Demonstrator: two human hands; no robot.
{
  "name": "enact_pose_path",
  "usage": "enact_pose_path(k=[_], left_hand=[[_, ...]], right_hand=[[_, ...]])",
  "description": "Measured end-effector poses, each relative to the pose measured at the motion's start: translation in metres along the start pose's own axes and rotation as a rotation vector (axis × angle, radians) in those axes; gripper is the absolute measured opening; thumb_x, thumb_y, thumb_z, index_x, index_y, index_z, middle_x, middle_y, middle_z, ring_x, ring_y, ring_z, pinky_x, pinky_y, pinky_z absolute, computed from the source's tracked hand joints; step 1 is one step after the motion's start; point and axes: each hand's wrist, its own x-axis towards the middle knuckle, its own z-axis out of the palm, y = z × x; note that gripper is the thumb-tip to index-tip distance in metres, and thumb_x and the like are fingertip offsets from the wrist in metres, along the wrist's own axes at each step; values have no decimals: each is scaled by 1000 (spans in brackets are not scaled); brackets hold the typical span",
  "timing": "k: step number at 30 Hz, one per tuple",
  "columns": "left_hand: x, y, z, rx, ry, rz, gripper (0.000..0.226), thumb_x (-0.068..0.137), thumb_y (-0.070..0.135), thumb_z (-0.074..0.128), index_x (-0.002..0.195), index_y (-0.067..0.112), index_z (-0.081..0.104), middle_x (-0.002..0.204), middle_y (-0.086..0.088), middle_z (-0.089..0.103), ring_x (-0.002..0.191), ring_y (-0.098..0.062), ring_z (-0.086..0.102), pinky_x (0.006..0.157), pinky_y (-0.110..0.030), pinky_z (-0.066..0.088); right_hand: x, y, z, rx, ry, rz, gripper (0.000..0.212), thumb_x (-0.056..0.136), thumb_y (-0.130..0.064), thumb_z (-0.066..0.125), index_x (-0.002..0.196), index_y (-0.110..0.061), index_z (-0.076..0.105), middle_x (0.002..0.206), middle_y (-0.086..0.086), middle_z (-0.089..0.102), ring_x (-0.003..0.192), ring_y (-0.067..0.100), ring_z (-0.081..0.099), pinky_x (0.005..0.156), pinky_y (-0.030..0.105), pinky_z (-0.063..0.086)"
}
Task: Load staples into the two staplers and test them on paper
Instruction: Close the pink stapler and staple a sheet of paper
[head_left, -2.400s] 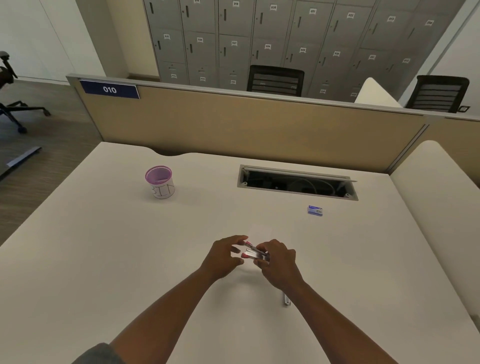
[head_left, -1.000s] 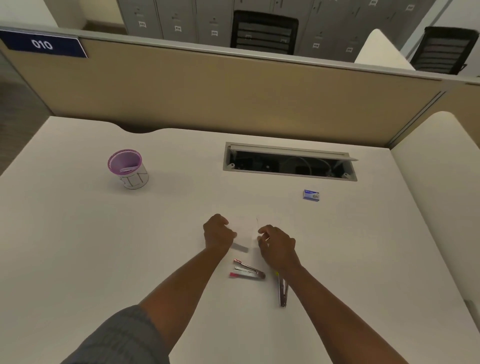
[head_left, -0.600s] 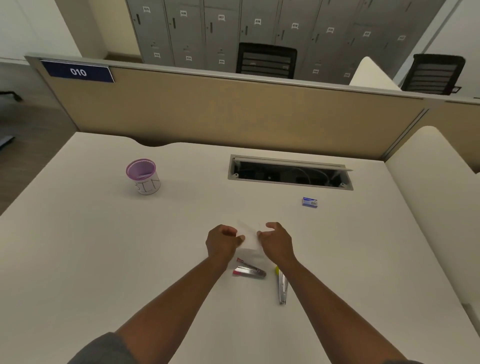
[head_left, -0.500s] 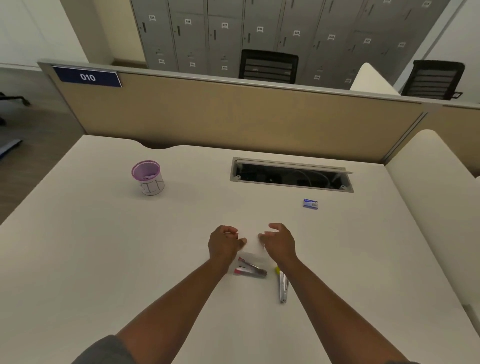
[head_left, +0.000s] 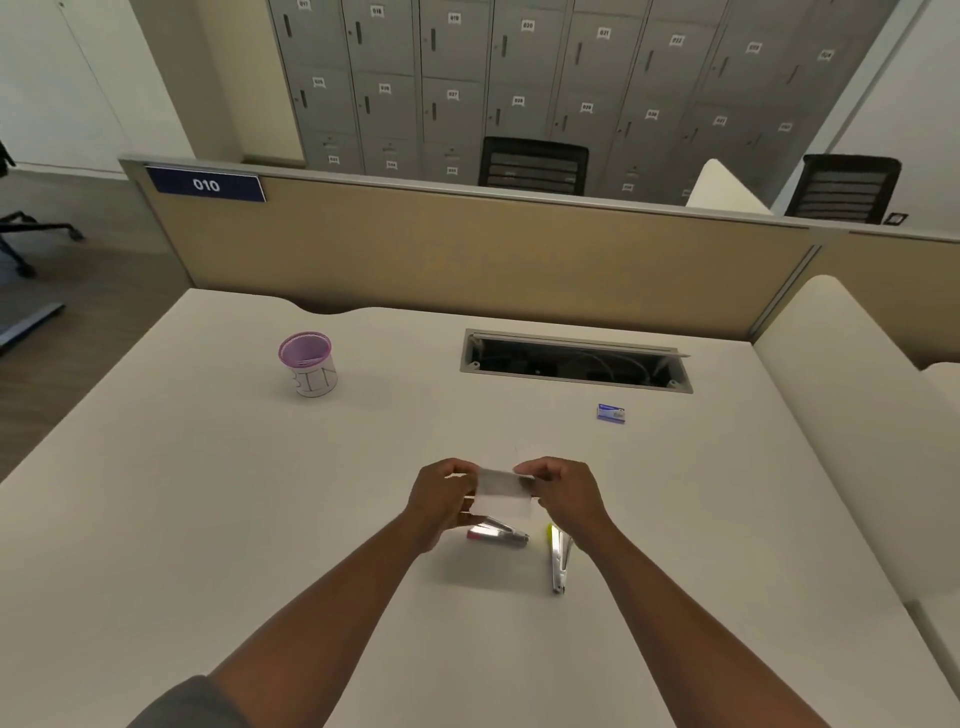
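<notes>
A small white piece of paper (head_left: 503, 493) is held just above the desk between both hands. My left hand (head_left: 441, 499) pinches its left edge and my right hand (head_left: 563, 491) pinches its right edge. Right below the paper a pink-tipped stapler (head_left: 498, 534) lies on the desk, partly hidden by my left hand. A yellow-tipped stapler (head_left: 559, 558) lies beside it to the right, pointing toward me. A small blue staple box (head_left: 611, 413) sits farther back on the right.
A purple mesh cup (head_left: 307, 364) labelled BIN stands at the back left. An open cable tray (head_left: 574, 361) is set into the white desk (head_left: 208, 519) at the back. A beige partition (head_left: 467, 249) closes the far edge.
The pink-tipped stapler was put down on the desk from both hands. Both hands then took the paper by its edges and lifted it off the desk.
</notes>
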Motion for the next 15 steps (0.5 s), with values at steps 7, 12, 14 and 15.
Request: enact_pose_path(k=[7,12,14,15], left_hand=[[-10,-4,-4,-124,-115,-26,26,79,15,79,99,4,67,83,-15,72,71,-28,71,69,-42,61],[-16,-3,-3,-23,-37,101,24,73,-5,75,92,5,66,76,-17,67,68,-28,67,65,-40,61],[-18,-2,-5,12,-36,151,24,72,-6,75,89,6,63,72,-17,66,67,-28,67,63,-38,60],[-18,-1,-6,19,-31,170,24,72,-7,75,88,6,62,70,-17,65,66,-28,67,62,-37,60]], right_hand=[[-15,4,-5,-37,26,-81,24,82,1,65,88,-16,80,88,-9,75,79,-14,65,71,-2,43],[-21,3,-6,-14,-20,-105,31,89,0,54,99,-18,77,99,-7,74,94,4,68,85,16,54],[-24,1,-6,24,-42,-99,27,95,-10,51,109,-19,72,104,-2,72,95,14,67,80,27,58],[-25,0,-7,26,-45,-97,25,96,-16,51,111,-21,70,103,0,71,94,16,67,76,28,59]])
